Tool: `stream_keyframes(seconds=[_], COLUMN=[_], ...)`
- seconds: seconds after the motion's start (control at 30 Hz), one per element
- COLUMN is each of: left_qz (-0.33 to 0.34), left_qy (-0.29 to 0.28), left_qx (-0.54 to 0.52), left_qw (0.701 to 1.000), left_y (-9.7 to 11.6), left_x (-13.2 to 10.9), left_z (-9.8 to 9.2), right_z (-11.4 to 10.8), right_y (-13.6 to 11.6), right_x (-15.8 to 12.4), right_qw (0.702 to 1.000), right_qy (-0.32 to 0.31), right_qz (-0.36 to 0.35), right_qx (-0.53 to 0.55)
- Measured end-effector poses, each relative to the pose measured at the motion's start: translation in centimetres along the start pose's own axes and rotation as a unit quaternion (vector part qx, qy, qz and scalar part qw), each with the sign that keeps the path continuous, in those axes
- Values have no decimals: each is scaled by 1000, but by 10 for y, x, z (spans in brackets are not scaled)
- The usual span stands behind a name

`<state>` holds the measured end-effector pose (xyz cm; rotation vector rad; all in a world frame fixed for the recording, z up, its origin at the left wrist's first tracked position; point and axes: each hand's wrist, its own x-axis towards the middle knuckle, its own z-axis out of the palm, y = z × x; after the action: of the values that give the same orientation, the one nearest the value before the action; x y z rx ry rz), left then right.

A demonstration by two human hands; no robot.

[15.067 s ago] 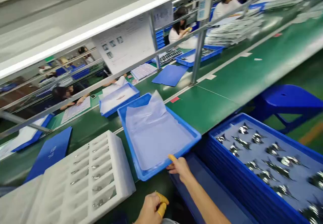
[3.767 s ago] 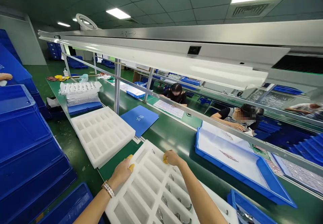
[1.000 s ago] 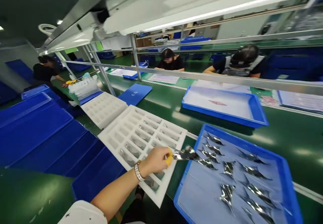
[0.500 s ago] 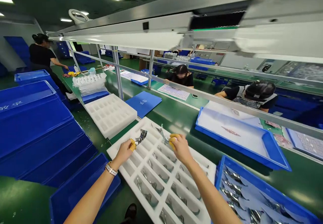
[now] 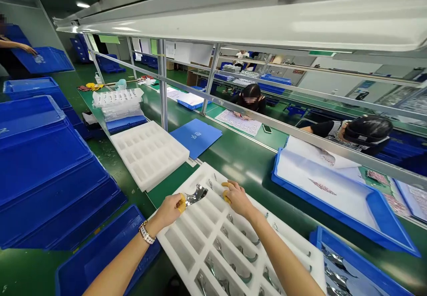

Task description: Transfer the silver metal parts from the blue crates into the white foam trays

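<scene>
My left hand [image 5: 171, 210], with yellow finger covers, pinches a shiny curved metal part [image 5: 197, 194] above the white foam tray [image 5: 204, 252]. Bare slots lie beneath it on the tray's left side. At the tray's far end, my right hand [image 5: 237, 199] reaches down to a slot with bent, yellow-covered fingers. Whatever those fingers hold is hidden. Several similar metal parts [image 5: 245, 253] stand in the tray's slots, some partly covered by my right forearm. More of them lie in the blue bin [image 5: 315, 238] at the lower right.
A second foam tray [image 5: 150, 153] and a blue sheet [image 5: 196, 138] lie beyond, on the green bench. Blue bins [image 5: 43, 153] are stacked at left. A paper-lined blue tray [image 5: 343, 198] stands at right. Co-workers sit behind the metal rail [image 5: 253, 118]; another person stands far left.
The metal part in my right hand has gone down toward the tray and no longer shows there. My left hand still holds its part, now turned more level. The view has shifted.
</scene>
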<state>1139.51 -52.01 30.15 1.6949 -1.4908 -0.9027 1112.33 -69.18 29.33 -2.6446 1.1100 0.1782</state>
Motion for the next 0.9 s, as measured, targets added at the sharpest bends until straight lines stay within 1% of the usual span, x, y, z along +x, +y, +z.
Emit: stream_keyframes(seconds=[0.1,0.17,0.23,0.3,0.33,0.4,0.47,0.5,0.53,0.6,0.67,0.73,0.83,0.9], left_qz=[7,11,17,27,32,39,43,45,46,49,55,52,23,9], left_qy=[-41,-61,-72,-79,-83,-97,-113,-122,-132,-157,-178,-189,-213,-224], left_qx=[30,58,87,111,121,140,153,156,156,147,128,105,78,63], left_qw=[999,996,993,990,989,985,981,979,978,975,974,975,974,972], left_y=[5,10,16,21,23,27,30,33,35,41,46,48,46,41], left_x=[11,18,25,31,35,42,50,55,60,71,82,92,101,105], left_z=[-1,-3,-6,-9,-11,-15,-18,-19,-19,-19,-17,-16,-14,-13], right_z=[-9,-15,-21,-29,-34,-44,-52,-54,-55,-51,-42,-30,-12,-4], right_y=[-10,-18,-25,-28,-30,-32,-36,-38,-42,-48,-52,-52,-49,-47], right_x=[8,14,17,13,8,-9,-28,-35,-41,-46,-44,-40,-37,-38], right_qw=[998,995,993,993,995,999,993,987,982,977,976,975,974,973], right_qy=[-52,-75,-82,-80,-63,12,104,136,151,156,158,169,185,190], right_qz=[8,20,29,32,28,1,-54,-84,-110,-139,-136,-122,-114,-112], right_qx=[-32,-63,-77,-78,-72,-37,3,11,6,-29,-65,-72,-63,-61])
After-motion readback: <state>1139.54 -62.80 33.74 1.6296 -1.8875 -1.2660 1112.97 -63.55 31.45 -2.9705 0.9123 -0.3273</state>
